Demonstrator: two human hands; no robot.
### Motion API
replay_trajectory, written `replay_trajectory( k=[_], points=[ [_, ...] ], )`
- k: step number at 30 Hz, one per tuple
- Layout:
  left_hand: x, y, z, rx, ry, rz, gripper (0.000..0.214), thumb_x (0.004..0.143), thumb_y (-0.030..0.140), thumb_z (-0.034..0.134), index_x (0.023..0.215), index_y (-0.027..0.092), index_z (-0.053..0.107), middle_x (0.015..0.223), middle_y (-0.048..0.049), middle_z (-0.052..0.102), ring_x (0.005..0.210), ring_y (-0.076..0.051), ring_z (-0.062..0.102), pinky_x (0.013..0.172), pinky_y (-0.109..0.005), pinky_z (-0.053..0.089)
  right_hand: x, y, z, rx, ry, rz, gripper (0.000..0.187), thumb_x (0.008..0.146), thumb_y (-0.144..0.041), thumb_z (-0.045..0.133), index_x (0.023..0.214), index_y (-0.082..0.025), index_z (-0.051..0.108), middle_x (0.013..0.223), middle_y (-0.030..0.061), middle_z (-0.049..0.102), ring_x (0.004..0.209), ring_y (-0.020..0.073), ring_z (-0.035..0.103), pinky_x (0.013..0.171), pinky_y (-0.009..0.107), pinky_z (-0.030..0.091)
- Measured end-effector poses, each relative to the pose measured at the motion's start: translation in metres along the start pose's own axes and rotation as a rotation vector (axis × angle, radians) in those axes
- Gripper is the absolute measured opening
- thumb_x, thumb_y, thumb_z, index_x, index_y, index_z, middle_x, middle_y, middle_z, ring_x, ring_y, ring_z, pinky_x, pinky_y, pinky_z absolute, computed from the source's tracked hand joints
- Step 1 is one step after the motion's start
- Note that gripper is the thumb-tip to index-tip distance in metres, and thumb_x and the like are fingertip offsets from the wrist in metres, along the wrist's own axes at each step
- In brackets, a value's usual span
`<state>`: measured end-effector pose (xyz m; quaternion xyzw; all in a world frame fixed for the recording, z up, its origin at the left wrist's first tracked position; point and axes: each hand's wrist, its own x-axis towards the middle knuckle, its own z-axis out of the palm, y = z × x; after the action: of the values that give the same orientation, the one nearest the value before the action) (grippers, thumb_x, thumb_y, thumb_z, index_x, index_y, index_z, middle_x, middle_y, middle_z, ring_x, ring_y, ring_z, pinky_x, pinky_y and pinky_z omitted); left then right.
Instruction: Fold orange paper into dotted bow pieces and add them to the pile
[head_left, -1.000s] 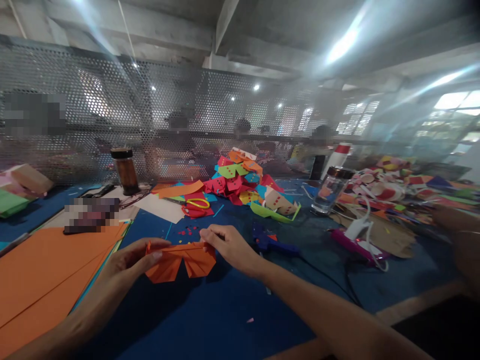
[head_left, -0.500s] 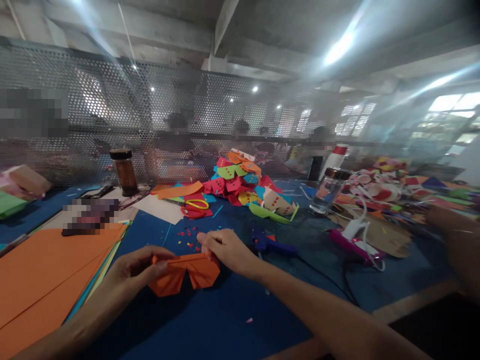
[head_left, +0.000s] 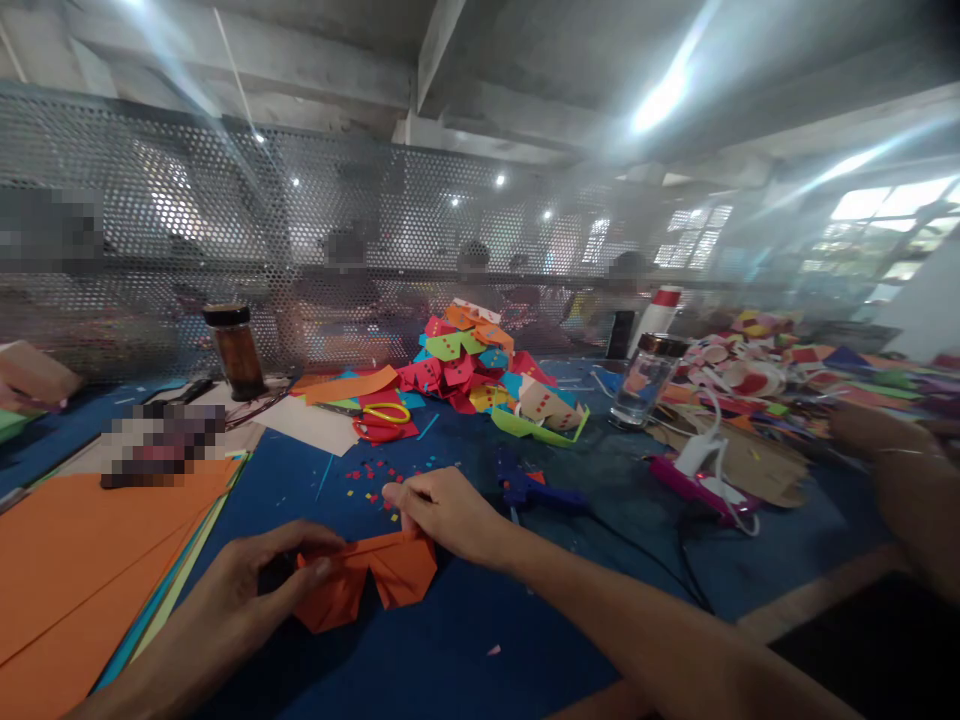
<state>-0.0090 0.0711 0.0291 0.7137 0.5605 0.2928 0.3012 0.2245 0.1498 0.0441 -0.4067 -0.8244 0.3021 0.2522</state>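
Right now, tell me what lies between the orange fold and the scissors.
Head view: tiny paper scraps on blue table, beyond the orange fold.

No words, brands or numbers can be read anywhere. The folded paper pieces in the far pile carry only small red dots, and the brown jar shows no legible label.
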Motion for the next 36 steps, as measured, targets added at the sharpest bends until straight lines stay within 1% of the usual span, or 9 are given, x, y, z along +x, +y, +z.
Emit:
replay_trajectory(
  k=[4, 7, 13, 16, 19, 22, 27, 31, 36],
  points=[
    [0.001, 0.0, 0.001, 0.019, -0.01, -0.015, 0.036, 0.089, 0.054, 0.05, 0.098, 0.031, 0.077, 0.102, -0.0031, 0.079, 0.097, -0.027, 0.071, 0.082, -0.037, 0.055, 0.001, 0.003, 0.001, -0.056, 0.02, 0.004, 0.051, 0.098, -0.045, 0.048, 0.059, -0.018, 0.062, 0.06, 0.0013, 0.066, 0.057, 0.012, 0.058, 0.057, 0.024, 0.032],
    [0.002, -0.002, 0.002, 0.034, -0.022, -0.013, 0.034, 0.088, 0.052, 0.052, 0.098, 0.032, 0.077, 0.105, -0.0038, 0.078, 0.1, -0.028, 0.07, 0.084, -0.039, 0.056, 0.001, 0.005, 0.002, -0.097, 0.036, 0.001, 0.05, 0.099, -0.045, 0.047, 0.061, -0.018, 0.063, 0.065, 0.0025, 0.07, 0.062, 0.013, 0.061, 0.056, 0.025, 0.032],
    [0.002, -0.009, 0.006, 0.017, 0.036, 0.079, 0.025, 0.088, 0.043, 0.056, 0.095, 0.03, 0.076, 0.103, -0.0045, 0.077, 0.1, -0.026, 0.071, 0.087, -0.039, 0.055, 0.0, 0.003, 0.001, -0.152, 0.085, -0.029, 0.05, 0.1, -0.042, 0.048, 0.059, -0.017, 0.06, 0.064, 0.0025, 0.066, 0.061, 0.0126, 0.06, 0.057, 0.025, 0.032],
    [0.002, -0.009, 0.006, 0.014, 0.047, 0.113, 0.021, 0.088, 0.039, 0.057, 0.095, 0.029, 0.074, 0.105, -0.0044, 0.076, 0.101, -0.025, 0.069, 0.089, -0.039, 0.054, 0.0, 0.003, 0.0, -0.16, 0.102, -0.048, 0.047, 0.101, -0.039, 0.048, 0.06, -0.018, 0.061, 0.066, 0.0016, 0.066, 0.063, 0.0124, 0.06, 0.059, 0.024, 0.034],
    [0.002, -0.005, 0.006, 0.024, 0.053, 0.134, 0.019, 0.087, 0.034, 0.056, 0.092, 0.027, 0.073, 0.1, -0.0043, 0.075, 0.096, -0.024, 0.069, 0.085, -0.037, 0.054, 0.002, 0.006, -0.001, -0.167, 0.13, -0.067, 0.042, 0.101, -0.037, 0.049, 0.066, -0.018, 0.064, 0.072, 0.0008, 0.068, 0.069, 0.0126, 0.061, 0.064, 0.024, 0.036],
    [0.002, 0.002, 0.006, 0.043, 0.058, 0.143, 0.02, 0.086, 0.031, 0.054, 0.085, 0.025, 0.072, 0.093, -0.0039, 0.073, 0.087, -0.023, 0.068, 0.077, -0.034, 0.053, 0.004, 0.009, -0.004, -0.177, 0.164, -0.07, 0.036, 0.101, -0.037, 0.049, 0.075, -0.019, 0.065, 0.076, 0.0006, 0.07, 0.071, 0.0131, 0.062, 0.064, 0.024, 0.036],
    [0.002, 0.006, 0.005, 0.092, 0.069, 0.15, 0.021, 0.085, 0.027, 0.051, 0.081, 0.024, 0.072, 0.086, -0.0034, 0.071, 0.083, -0.022, 0.067, 0.074, -0.033, 0.052, 0.009, 0.008, -0.013, -0.225, 0.198, -0.052, 0.025, 0.099, -0.033, 0.052, 0.084, -0.018, 0.066, 0.078, 0.0016, 0.069, 0.071, 0.0142, 0.061, 0.064, 0.024, 0.038],
    [0.001, 0.002, 0.006, 0.128, 0.062, 0.164, 0.022, 0.086, 0.023, 0.049, 0.081, 0.024, 0.071, 0.086, -0.0035, 0.071, 0.084, -0.021, 0.067, 0.073, -0.032, 0.051, 0.015, 0.008, -0.021, -0.293, 0.183, -0.038, 0.017, 0.095, -0.026, 0.054, 0.091, -0.018, 0.069, 0.084, 0.0027, 0.071, 0.073, 0.0144, 0.061, 0.065, 0.025, 0.039],
    [0.001, -0.001, 0.006, 0.146, 0.044, 0.161, 0.022, 0.087, 0.024, 0.051, 0.085, 0.023, 0.072, 0.087, -0.004, 0.071, 0.084, -0.022, 0.066, 0.073, -0.032, 0.05, 0.03, 0.008, -0.026, -0.404, 0.094, -0.055, 0.016, 0.089, -0.018, 0.058, 0.092, -0.019, 0.074, 0.09, 0.0045, 0.074, 0.08, 0.0174, 0.065, 0.068, 0.026, 0.041]
  ],
)
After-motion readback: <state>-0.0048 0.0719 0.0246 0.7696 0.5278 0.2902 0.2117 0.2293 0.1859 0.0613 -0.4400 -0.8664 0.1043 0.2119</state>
